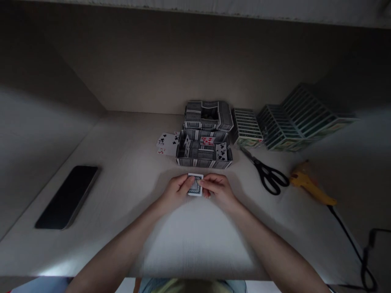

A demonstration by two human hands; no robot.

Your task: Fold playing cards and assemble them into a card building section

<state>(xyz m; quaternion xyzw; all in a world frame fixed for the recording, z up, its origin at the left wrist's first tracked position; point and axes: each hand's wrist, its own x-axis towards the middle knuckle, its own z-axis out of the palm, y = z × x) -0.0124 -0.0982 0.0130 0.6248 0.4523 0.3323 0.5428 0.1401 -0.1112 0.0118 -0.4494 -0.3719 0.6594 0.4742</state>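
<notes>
A playing card (195, 184) with a patterned back sits between both hands near the middle of the pale desk (195, 240). My left hand (176, 191) pinches its left edge with fingers curled. My right hand (217, 188) pinches its right edge the same way. Just beyond the hands stands an open box built from playing cards (204, 149), with several face-up cards inside it. A second card-built box (207, 115) stands behind that one.
Loose face-up cards (166, 143) lie left of the box. Black scissors (266, 171) and a yellow glue gun (309, 185) with a black cord (351, 244) lie to the right. Stacked card decks (291, 122) stand at the back right. A dark phone (67, 196) lies at the left.
</notes>
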